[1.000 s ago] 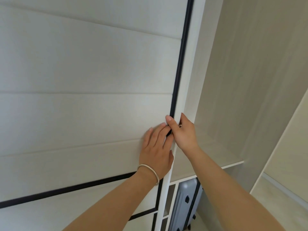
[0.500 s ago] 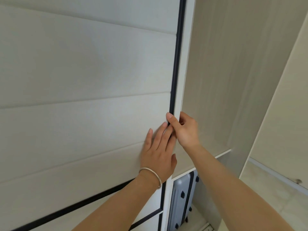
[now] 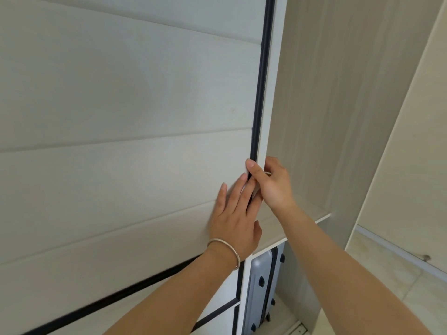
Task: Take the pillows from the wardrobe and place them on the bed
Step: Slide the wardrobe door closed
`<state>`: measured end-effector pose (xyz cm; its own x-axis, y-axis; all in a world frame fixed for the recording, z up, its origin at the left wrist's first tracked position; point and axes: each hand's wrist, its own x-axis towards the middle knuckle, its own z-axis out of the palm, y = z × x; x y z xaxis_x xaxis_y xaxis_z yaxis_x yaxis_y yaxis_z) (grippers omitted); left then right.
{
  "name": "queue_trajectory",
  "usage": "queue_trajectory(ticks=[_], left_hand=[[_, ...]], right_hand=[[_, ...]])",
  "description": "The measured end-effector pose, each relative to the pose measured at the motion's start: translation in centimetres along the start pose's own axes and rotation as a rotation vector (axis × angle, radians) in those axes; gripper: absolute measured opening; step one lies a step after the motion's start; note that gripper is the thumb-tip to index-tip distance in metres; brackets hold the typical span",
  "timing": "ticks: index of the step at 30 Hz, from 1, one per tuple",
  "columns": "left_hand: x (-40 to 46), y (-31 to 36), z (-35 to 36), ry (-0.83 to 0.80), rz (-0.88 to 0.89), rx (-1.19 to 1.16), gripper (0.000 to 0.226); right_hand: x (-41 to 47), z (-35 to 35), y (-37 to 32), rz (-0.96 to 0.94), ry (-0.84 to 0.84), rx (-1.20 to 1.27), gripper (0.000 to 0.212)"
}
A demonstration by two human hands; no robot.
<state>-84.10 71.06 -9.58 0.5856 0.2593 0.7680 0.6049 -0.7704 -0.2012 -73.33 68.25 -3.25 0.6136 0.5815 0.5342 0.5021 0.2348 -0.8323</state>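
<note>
A grey suitcase (image 3: 262, 286) stands upright beneath a shelf (image 3: 312, 213); tiled floor (image 3: 387, 286) right.

The wardrobe door (image 3: 125, 131) covers everything left of its black-edged vertical rim, a closed pale panel with no way through. Right of that rim the wardrobe stands open: a tall compartment above a shelf (image 3: 300, 213) looks free, bounded by the back panel and the right side wall (image 3: 377, 141). At the rim itself the left hand (image 3: 235, 216) lies flat on the door face and the right hand (image 3: 271, 182) wraps the edge, its arm crossing the lower part of the opening. Below the shelf, just right of the rim, an upright grey suitcase (image 3: 260, 291) fills much of the narrow lower bay
</note>
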Motion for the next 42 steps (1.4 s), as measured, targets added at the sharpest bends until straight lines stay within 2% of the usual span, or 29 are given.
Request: queue_trajectory(ticks=[6, 10, 12, 15, 16, 18, 20, 23, 28, 33, 42], left_hand=[[1.0, 1.0, 0.8, -0.026, 0.034, 0.038, 0.086], [1.9, 2.0, 1.6, -0.035, 0.047, 0.056, 0.085], [2.4, 2.6, 2.1, -0.035, 0.045, 0.062, 0.083], [3.0, 3.4, 2.8, -0.029, 0.053, 0.091, 0.079], [3.1, 3.7, 3.0, -0.031, 0.056, 0.096, 0.079], [3.5, 4.4, 3.5, -0.040, 0.056, 0.107, 0.079], [4.2, 5.2, 4.1, -0.028, 0.047, 0.119, 0.080], [5.1, 6.3, 5.0, -0.032, 0.047, 0.106, 0.081], [6.7, 8.1, 6.2, -0.059, 0.079, 0.078, 0.081], [8.4, 10.0, 7.7, -0.043, 0.095, 0.050, 0.098], [11.7, 14.2, 10.9, -0.073, 0.147, 0.044, 0.101]], right_hand=[[1.0, -1.1, 1.1, 0.097, -0.035, 0.120, 0.044], [1.6, -1.7, 1.7, 0.213, -0.096, 0.256, 0.081], [2.2, -2.2, 2.2, 0.270, -0.138, 0.371, 0.075], [3.3, -3.2, 3.4, 0.336, -0.248, 0.452, 0.087], [3.6, -3.6, 3.7, 0.324, -0.295, 0.446, 0.075], [4.3, -4.5, 4.5, 0.272, -0.359, 0.416, 0.036], [5.0, -5.3, 5.0, 0.238, -0.340, 0.426, 0.020], [5.9, -6.3, 5.6, 0.189, -0.328, 0.415, 0.021], [7.2, -8.2, 7.4, 0.209, -0.278, 0.392, 0.031], [8.1, -10.2, 8.6, 0.251, -0.154, 0.367, 0.033], [10.7, -14.5, 11.1, 0.281, -0.085, 0.301, 0.040]])
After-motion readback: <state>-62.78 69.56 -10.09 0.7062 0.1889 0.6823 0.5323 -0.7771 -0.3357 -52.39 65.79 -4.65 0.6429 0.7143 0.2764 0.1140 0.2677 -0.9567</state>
